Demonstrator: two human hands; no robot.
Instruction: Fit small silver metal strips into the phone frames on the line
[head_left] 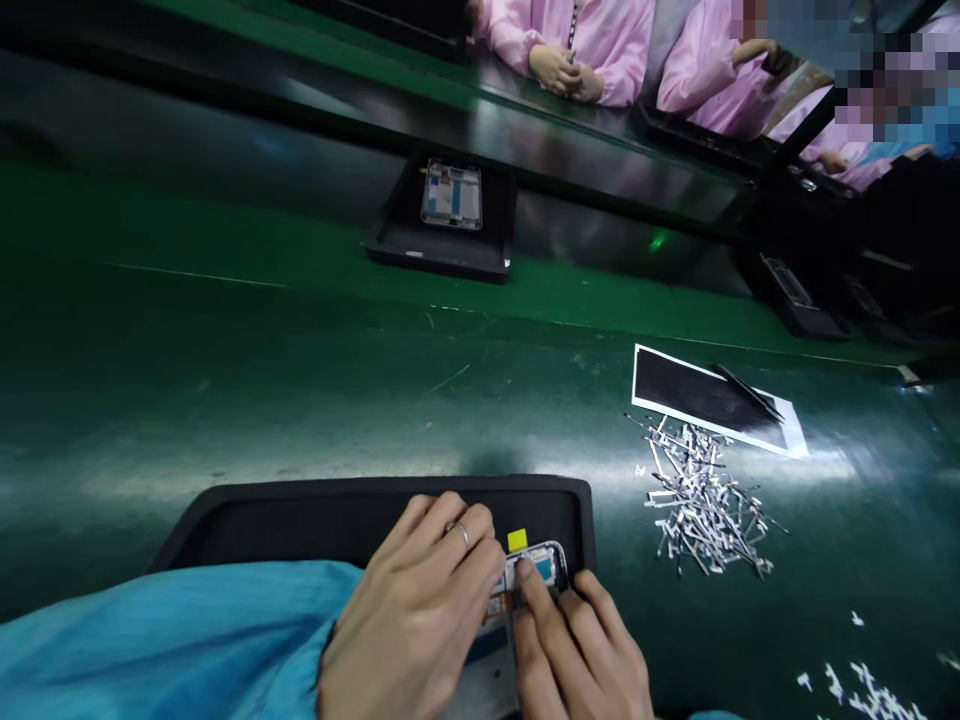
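Fingers (538, 598) bent, their grip unclear, the left hand (416, 605) and right hand (589, 650) are apparently pressing at a phone-like device's (546, 567) far end in a black tray (375, 488), the next touch calling for steadiness.

The single head-worn camera looks forward and steeply down, close above the hands (416, 615), across the table (300, 400) and past its far edge, which slants downward rightward, to pink-clad co-workers (619, 40).
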